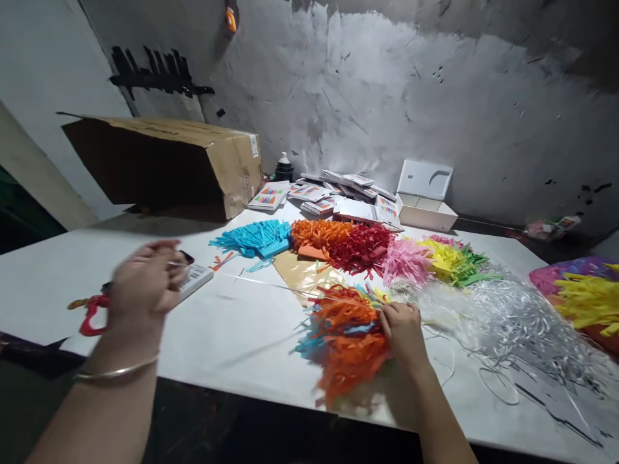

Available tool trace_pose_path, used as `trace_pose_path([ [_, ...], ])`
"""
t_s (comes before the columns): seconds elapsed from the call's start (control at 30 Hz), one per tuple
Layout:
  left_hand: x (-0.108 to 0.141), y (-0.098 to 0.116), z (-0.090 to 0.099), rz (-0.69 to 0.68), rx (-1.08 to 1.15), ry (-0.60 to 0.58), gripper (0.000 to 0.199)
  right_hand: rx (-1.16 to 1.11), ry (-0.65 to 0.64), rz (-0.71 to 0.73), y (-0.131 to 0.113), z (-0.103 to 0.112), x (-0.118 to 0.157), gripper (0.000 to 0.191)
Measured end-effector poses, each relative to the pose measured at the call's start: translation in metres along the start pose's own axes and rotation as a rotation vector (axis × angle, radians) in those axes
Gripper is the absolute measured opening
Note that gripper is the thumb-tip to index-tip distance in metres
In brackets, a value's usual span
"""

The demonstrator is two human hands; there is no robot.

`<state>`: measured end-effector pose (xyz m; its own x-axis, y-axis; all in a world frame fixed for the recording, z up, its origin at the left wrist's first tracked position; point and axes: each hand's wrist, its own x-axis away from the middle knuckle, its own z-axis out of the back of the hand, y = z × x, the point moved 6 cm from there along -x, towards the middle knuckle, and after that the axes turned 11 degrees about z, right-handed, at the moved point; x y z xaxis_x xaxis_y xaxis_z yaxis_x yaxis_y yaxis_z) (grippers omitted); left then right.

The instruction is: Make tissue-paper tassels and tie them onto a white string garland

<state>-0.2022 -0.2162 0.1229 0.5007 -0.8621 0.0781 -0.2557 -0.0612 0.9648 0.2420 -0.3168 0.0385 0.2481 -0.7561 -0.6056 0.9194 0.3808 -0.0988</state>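
Observation:
My left hand (pixel 147 277) is raised over the left part of the table, its fingers closed on the end of a thin white string (pixel 271 283). The string runs taut across to my right hand (pixel 403 332), which is closed around the top of a bunch of tissue paper tassels (pixel 353 361). Those tassels are mostly orange, with some blue and a little yellow, and their lower fringe is blurred. Behind my left hand lie a small white box (pixel 197 280) and something with red handles (pixel 91 317), partly hidden by my wrist.
Fringed bundles in blue (pixel 256 237), orange (pixel 322 233), dark red (pixel 362 248), pink (pixel 409 259) and yellow (pixel 442 258) line the table. Silver tinsel (pixel 522 316) spreads at right. Behind stand an open cardboard box (pixel 236 171), several printed packs (pixel 314 193) and a white box (pixel 425 212).

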Motion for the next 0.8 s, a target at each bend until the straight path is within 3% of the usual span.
trace_pose_path([
  [0.07,-0.016,0.012,0.015,-0.080,-0.055,0.142,0.011,0.018,0.000,-0.006,0.008,0.006,0.003,0.028],
  [0.1,-0.018,0.013,0.014,-0.125,-0.116,0.171,0.011,0.018,-0.003,0.000,0.007,0.006,0.003,0.028],
  [0.17,-0.005,0.005,-0.009,-0.258,-0.305,0.096,0.012,0.008,-0.012,0.027,-0.004,0.003,0.000,0.027],
  [0.2,0.012,-0.003,-0.033,-0.416,-0.498,-0.021,0.010,0.001,-0.017,0.042,-0.013,0.000,-0.003,0.026],
  [0.23,0.036,-0.019,-0.062,-0.575,-0.672,-0.226,0.012,-0.007,-0.021,0.058,-0.022,-0.003,-0.006,0.024],
  [0.3,0.084,-0.062,-0.106,-0.641,-0.745,-0.533,0.022,-0.022,-0.029,0.083,-0.039,-0.009,-0.013,0.022],
  [0.33,0.112,-0.085,-0.128,-0.685,-0.787,-0.759,0.028,-0.027,-0.034,0.092,-0.047,-0.012,-0.016,0.022],
  [0.4,0.156,-0.120,-0.156,-0.764,-0.848,-1.025,0.026,-0.036,-0.044,0.102,-0.060,-0.014,-0.020,0.022],
  [0.5,0.175,-0.142,-0.172,-0.744,-0.915,-1.131,0.022,-0.069,-0.035,0.098,-0.065,-0.010,-0.018,0.021],
  [0.6,0.164,-0.135,-0.172,-0.624,-0.877,-1.142,0.024,-0.144,0.078,0.063,-0.051,0.007,-0.001,0.019],
  [0.7,0.149,-0.129,-0.168,-0.435,-0.859,-1.167,0.030,-0.178,0.296,-0.152,-0.013,0.031,0.034,0.024],
  [0.8,0.141,-0.131,-0.162,-0.256,-0.883,-1.170,0.032,-0.257,0.286,-0.356,0.015,0.033,0.069,0.015],
])
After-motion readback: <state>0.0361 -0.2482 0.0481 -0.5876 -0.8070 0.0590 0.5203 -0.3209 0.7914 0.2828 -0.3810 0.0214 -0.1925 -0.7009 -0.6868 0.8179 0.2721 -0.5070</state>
